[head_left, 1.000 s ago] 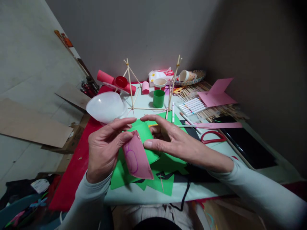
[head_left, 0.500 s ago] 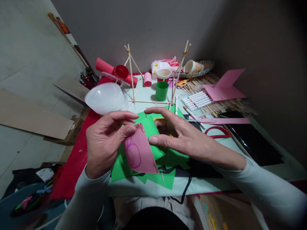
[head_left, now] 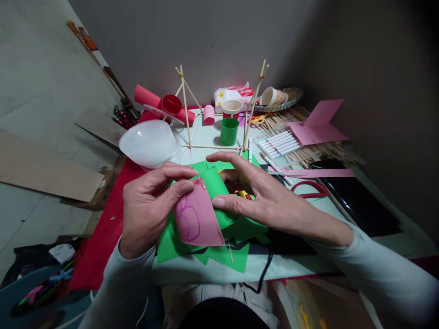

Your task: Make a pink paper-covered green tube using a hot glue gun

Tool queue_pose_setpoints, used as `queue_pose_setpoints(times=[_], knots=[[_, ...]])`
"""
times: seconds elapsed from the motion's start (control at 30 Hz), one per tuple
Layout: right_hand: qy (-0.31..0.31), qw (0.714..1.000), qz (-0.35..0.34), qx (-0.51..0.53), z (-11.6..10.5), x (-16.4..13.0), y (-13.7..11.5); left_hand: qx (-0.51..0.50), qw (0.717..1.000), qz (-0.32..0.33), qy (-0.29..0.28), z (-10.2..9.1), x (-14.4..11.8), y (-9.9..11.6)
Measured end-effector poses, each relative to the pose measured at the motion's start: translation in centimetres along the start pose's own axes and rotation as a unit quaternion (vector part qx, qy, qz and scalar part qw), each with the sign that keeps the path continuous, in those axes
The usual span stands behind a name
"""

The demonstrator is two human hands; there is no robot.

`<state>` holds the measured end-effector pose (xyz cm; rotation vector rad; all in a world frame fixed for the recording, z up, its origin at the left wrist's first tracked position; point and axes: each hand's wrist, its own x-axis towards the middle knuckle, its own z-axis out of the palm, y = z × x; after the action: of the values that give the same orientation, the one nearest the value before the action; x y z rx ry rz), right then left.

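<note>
Here the left hand pinches the pink paper piece between thumb and fingers; the right hand, fingers spread, grips the green paper roll.

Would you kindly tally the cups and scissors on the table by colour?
Green cup: 1
Red cup: 1
Patterned paper cup: 1
Red-and-white cup: 1
Red scissors: 1
Yellow scissors: 1
Total: 6

A green cup stood centrally; behind it a paper cup, right markers, left a white bowl
</note>
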<state>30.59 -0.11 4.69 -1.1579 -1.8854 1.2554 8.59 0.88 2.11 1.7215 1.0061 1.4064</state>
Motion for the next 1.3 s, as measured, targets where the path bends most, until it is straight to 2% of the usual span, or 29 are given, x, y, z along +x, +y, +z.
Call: queue_pose_setpoints(times=[0.23, 0.47, 0.7, 0.87, 1.03, 1.3], knots=[[0.015, 0.999, -0.026, -0.018, 0.1, 0.0, 0.4, -0.021, 1.0, 0.0, -0.017, -0.1, 0.2, -0.5], [0.004, 1.0, -0.026, 0.008, 0.4, 0.1, 0.7, -0.038, 0.999, 0.017, -0.02, 0.0, 0.2, -0.5], [-0.032, 0.989, -0.036, 0.136, -0.2, 0.1, 0.6, -0.096, 0.994, 0.042, -0.035, -0.5, 0.2, -0.8], [0.014, 0.986, -0.047, 0.157, -0.6, 0.7, 1.2, -0.104, 0.986, 0.13, -0.02, -0.3, 0.2, -0.5], [0.037, 0.99, -0.012, 0.133, -0.5, 1.3, 1.4, -0.089, 0.966, 0.24, -0.017, -0.1, 0.3, 0.0], [0.046, 0.978, -0.149, 0.137, -0.8, 0.1, 0.4, -0.063, 0.957, 0.279, -0.042, -0.1, 0.3, 1.0]])
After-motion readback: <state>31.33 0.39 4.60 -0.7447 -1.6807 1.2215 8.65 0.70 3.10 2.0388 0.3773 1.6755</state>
